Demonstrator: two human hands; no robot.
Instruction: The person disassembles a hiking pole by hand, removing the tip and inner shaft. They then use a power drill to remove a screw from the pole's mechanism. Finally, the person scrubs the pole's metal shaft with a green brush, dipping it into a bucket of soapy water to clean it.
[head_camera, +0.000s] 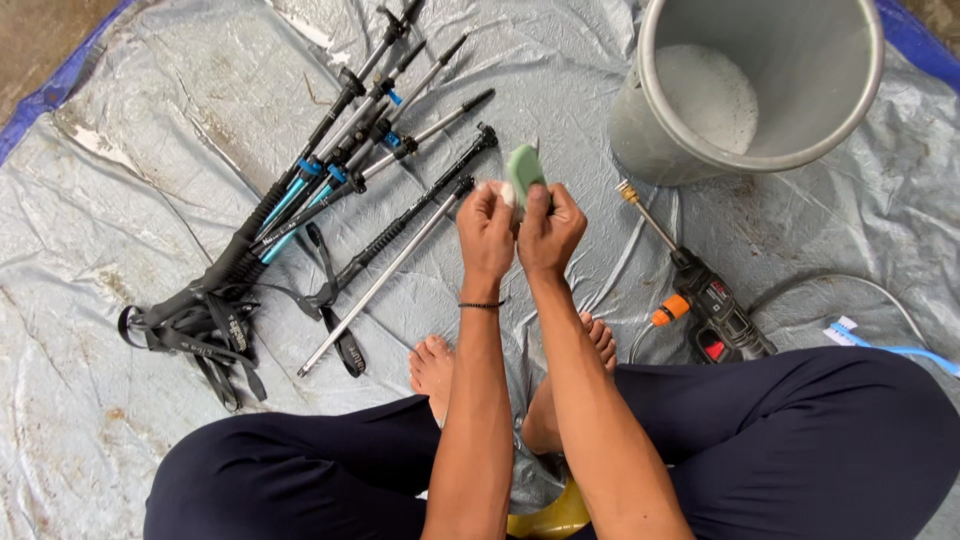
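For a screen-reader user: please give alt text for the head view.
Both hands, left hand and right hand, hold a green sponge above a grey tarp. Trekking poles lie left; a grey bucket and spray gun sit right.

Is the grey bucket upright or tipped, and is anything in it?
Upright: the bucket shows its open mouth, with white foamy liquid low inside.

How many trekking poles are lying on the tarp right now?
6 trekking poles, as far as I can count: four bundled on the tarp at upper left, two more angled toward the hands. The overlapping bundle may hide another.
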